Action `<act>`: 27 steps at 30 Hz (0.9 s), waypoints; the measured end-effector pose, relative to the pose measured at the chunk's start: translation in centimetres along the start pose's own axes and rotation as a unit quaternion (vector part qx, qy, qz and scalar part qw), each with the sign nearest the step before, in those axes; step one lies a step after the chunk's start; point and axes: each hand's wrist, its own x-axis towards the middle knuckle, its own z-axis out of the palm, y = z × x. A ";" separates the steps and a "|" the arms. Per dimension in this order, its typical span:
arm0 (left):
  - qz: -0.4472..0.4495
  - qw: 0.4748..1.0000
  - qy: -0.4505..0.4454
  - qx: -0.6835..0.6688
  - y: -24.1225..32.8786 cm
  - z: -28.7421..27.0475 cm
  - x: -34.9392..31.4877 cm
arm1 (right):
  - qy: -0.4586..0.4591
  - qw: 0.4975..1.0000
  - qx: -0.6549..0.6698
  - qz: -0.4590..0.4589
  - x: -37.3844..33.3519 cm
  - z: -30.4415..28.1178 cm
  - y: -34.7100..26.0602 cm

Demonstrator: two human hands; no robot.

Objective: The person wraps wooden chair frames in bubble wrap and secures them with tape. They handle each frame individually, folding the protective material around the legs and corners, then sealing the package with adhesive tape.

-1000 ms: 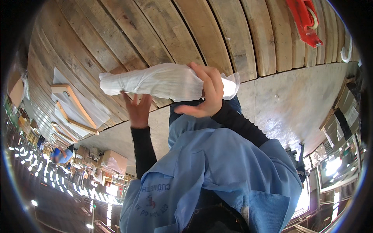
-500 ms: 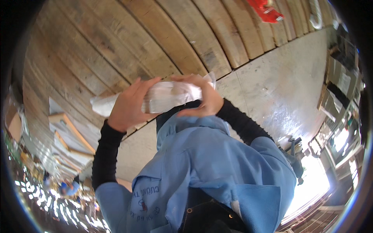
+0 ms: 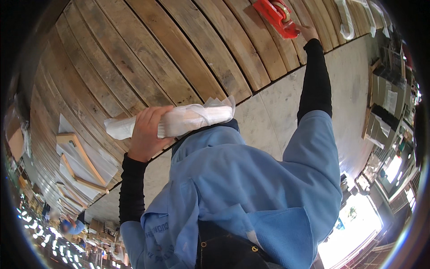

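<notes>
A long bundle in white foam wrap (image 3: pixel 190 120) lies along the near edge of the slatted wooden table, in front of my body. My left hand (image 3: pixel 150 132) is closed round its left part, fingers over the top. Loose translucent wrap sticks up at the bundle's right end. Far to the right my right arm is stretched out over the table. There my right hand (image 3: pixel 308 33) grips the end of a red tape dispenser (image 3: pixel 276 17), which carries a roll of tape.
Wooden frame pieces (image 3: pixel 80 157) lie on white sheets at the table's left. White wrapped lengths (image 3: pixel 347 20) rest at the far right. Stacked cartons (image 3: pixel 387 96) stand beyond the concrete floor (image 3: pixel 268 116). A person in blue (image 3: pixel 71 226) is in the left background.
My right hand has left the wrapped bundle, reached far right and taken hold of the tape dispenser. My left hand stays on the bundle.
</notes>
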 end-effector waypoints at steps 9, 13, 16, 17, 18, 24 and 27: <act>-0.008 0.999 0.042 0.029 1.2 0.7 -1.5 | -0.018 0.987 -0.121 0.102 -1.2 -5.2 0.2; -0.002 0.997 0.058 0.044 1.4 0.7 -1.6 | 0.075 0.984 -0.026 0.159 -3.6 1.8 1.6; -0.005 0.999 0.041 0.025 0.7 0.5 -1.9 | 0.123 0.956 -0.119 0.240 -4.9 4.9 -0.1; -0.002 0.999 0.043 0.021 0.8 0.4 -2.1 | 0.040 0.958 -0.098 0.268 -5.6 5.8 0.3; 0.002 0.999 0.051 0.018 1.0 0.5 -2.1 | 0.081 0.959 -0.048 0.267 -6.9 6.8 0.8; -0.001 0.997 0.079 0.007 0.8 1.6 -3.7 | -0.102 0.849 0.518 0.021 -30.9 10.0 -17.1; 0.011 0.998 0.069 0.000 0.9 1.7 -3.9 | -0.358 0.757 0.547 -0.002 -42.7 7.4 -28.1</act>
